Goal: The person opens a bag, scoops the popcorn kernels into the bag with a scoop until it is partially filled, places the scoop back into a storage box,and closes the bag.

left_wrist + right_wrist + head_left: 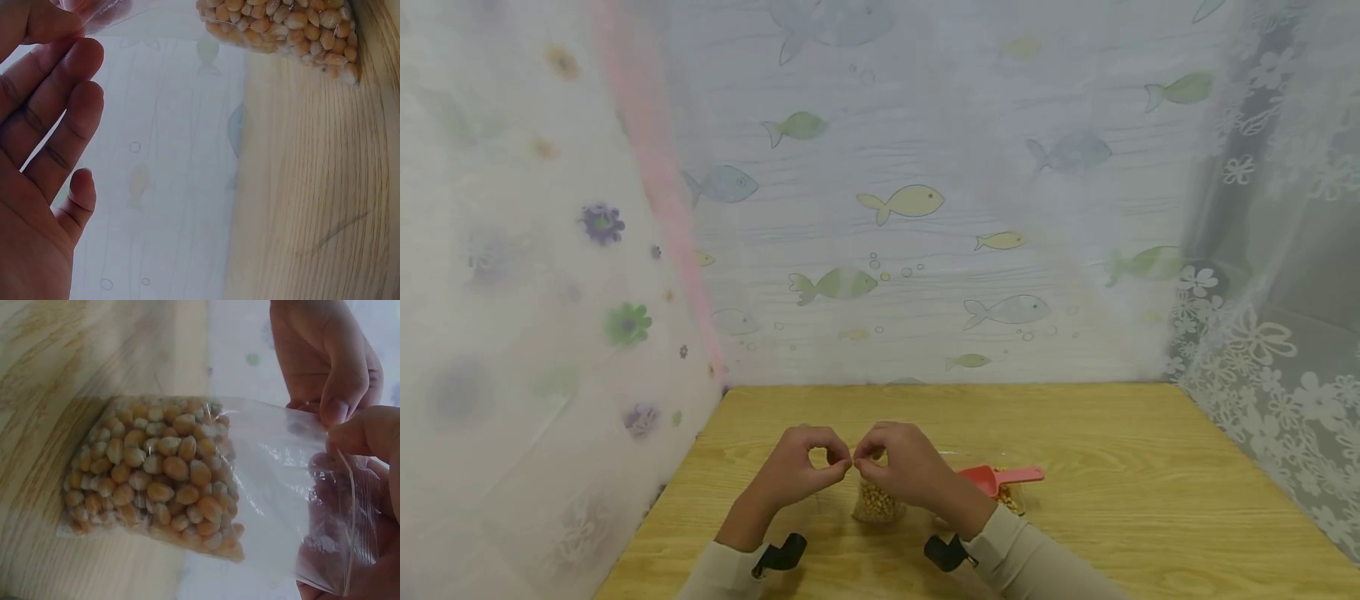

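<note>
Pinching clear bag of kernels [156, 475] top, left hand [801, 471], right hand [906, 467]; wooden table [1112, 500]

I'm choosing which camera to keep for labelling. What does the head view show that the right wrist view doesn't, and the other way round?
Only the head view shows the red scoop lying behind the right hand, and both forearms. Only the right wrist view shows the zip strip at the bag's mouth and the single kernels. Both show the clear bag resting on the wooden table, with the left hand and right hand pinching its top.
</note>
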### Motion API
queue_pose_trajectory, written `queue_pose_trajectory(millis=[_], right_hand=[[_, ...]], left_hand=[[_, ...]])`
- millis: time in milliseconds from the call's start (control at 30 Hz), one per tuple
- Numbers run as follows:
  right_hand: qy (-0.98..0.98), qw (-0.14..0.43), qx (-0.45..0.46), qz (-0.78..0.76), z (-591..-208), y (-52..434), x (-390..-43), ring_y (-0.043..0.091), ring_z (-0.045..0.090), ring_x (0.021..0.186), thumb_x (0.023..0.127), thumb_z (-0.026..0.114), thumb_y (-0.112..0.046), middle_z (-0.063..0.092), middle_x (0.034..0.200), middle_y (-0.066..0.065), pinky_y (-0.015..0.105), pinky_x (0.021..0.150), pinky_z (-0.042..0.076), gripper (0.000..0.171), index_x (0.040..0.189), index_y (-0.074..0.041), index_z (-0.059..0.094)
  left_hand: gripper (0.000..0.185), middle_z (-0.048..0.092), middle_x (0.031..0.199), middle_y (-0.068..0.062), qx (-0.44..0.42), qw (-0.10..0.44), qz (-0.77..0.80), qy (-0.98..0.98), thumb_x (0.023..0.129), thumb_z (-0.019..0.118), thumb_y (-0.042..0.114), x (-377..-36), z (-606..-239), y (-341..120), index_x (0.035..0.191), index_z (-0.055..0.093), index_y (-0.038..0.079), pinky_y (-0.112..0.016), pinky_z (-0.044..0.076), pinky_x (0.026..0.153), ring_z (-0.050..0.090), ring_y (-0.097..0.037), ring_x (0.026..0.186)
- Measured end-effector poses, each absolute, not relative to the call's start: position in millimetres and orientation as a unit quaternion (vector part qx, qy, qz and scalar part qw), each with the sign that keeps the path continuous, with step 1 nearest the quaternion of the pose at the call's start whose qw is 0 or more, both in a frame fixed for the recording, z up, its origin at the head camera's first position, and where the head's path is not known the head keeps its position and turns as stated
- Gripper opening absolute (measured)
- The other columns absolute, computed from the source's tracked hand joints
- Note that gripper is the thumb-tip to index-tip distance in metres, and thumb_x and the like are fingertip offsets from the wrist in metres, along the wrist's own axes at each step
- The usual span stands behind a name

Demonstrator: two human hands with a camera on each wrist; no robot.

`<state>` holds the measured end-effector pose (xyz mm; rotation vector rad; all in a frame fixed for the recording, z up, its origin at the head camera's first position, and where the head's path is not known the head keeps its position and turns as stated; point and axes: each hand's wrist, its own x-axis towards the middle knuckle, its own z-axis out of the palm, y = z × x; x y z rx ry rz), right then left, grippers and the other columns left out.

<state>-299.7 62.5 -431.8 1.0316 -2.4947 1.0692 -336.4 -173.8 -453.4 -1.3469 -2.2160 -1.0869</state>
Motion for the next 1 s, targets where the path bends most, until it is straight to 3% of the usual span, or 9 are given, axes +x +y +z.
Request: queue_pose_trajectory(millis=[333, 600, 800, 1000], right_hand=[[-0.858, 0.102, 0.346, 0.365, -431.8, 61.3, -300.9, -0.001, 0.064, 0.088, 0.1, 0.071, -0.022, 0.069, 0.096, -0.012, 0.026, 0.081, 0.059, 0.008, 0.096, -0.019, 0.077], [-0.862, 0.108, 0.346, 0.354, -432.2, 60.6, -300.9, 0.0, 0.064, 0.089, 0.1, 0.071, -0.022, 0.069, 0.096, -0.011, 0.03, 0.083, 0.06, 0.007, 0.096, -0.019, 0.076], [-0.865, 0.167, 0.376, 0.287, -432.5, 61.5, -299.0, 0.004, 0.064, 0.089, 0.1, 0.072, -0.023, 0.068, 0.095, -0.01, 0.023, 0.082, 0.057, 0.005, 0.097, -0.021, 0.074], [-0.861, 0.204, 0.388, 0.257, -434.0, 61.9, -298.6, 0.006, 0.063, 0.089, 0.1, 0.072, -0.024, 0.068, 0.095, -0.01, 0.021, 0.081, 0.055, 0.006, 0.097, -0.019, 0.074]], left_hand=[[0.022, 0.07, 0.085, 0.019, -0.447, 0.184, -0.365, -0.796, 0.092, 0.078, 0.01, -332.4, -451.9, -171.4, 0.091, 0.075, 0.032, -0.032, 0.047, 0.077, 0.062, -0.002, 0.074], [0.018, 0.071, 0.084, 0.015, -0.452, 0.204, -0.362, -0.789, 0.091, 0.079, 0.009, -332.8, -454.1, -170.2, 0.09, 0.076, 0.027, -0.035, 0.046, 0.076, 0.062, -0.005, 0.073], [0.027, 0.07, 0.084, 0.021, -0.455, 0.201, -0.355, -0.792, 0.091, 0.077, 0.009, -335.1, -454.7, -171.8, 0.091, 0.074, 0.036, -0.033, 0.049, 0.076, 0.061, 0.0, 0.073], [0.027, 0.072, 0.081, 0.017, -0.472, 0.211, -0.356, -0.778, 0.09, 0.077, 0.006, -336.5, -454.7, -172.3, 0.091, 0.075, 0.033, -0.031, 0.05, 0.074, 0.062, 0.001, 0.072]])
